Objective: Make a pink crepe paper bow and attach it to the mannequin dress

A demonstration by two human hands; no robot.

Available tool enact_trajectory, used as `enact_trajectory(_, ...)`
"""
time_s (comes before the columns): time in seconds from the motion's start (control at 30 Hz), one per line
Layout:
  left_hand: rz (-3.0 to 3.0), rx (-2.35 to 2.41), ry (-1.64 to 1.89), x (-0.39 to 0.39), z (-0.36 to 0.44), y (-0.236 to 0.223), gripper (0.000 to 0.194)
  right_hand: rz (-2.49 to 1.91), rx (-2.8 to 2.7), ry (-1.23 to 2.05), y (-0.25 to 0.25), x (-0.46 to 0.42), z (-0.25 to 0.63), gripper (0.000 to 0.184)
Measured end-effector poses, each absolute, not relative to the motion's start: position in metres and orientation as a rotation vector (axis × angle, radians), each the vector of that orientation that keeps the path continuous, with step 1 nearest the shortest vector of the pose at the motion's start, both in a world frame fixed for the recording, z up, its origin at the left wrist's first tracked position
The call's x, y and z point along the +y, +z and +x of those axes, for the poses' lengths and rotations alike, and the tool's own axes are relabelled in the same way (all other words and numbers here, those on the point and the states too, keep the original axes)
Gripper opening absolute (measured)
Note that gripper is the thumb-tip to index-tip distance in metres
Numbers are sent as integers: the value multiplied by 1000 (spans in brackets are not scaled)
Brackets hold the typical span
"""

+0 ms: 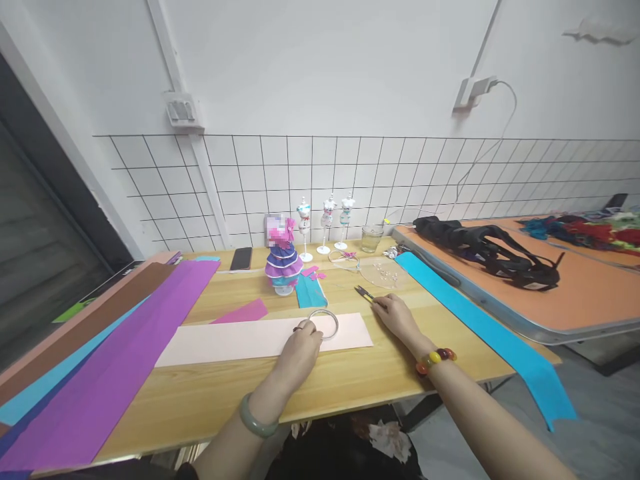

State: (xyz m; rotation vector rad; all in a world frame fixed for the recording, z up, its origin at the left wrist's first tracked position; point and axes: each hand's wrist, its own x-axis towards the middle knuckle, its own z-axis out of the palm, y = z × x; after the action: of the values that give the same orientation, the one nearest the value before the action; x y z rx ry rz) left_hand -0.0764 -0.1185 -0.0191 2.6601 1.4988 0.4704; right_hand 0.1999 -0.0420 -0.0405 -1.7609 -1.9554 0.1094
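My left hand (301, 348) rests over a long pale pink paper strip (225, 343), its fingers closed on the near left side of a thin silvery-grey ring (336, 327). That ring looks like a narrow roll of tape and stands over the strip's right part. To the right, my right hand (397, 317) is low on the wooden table with its fingers closed round the rear end of small dark thread snips (365, 293). The blades point away to the left; the handle is partly hidden under the fingers. A magenta paper piece (245, 311) lies just behind the strip.
A small dress form in a ruffled dress (283, 263) stands behind the strip, beside white mini dress forms (329, 223) and a glass (371, 238). A phone (241, 259) lies back left. Purple paper (150, 360) covers the left; a blue strip (465, 313) overhangs the right edge.
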Motion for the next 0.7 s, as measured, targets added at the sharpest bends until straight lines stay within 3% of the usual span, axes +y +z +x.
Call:
enact_trajectory(0.3,2788,1467,347,-115,-80,-16,18,-1777,-1907,159,-18,-38,183,36)
enact_trajectory(0.6,2933,1336,191,-103,-84,-15,17,-1564,-2163,393,-1,4,88,28)
enact_trajectory(0.7,2927,1249,277,-96,-90,-7,18,-1555,-2190,449,-7,13,79,17)
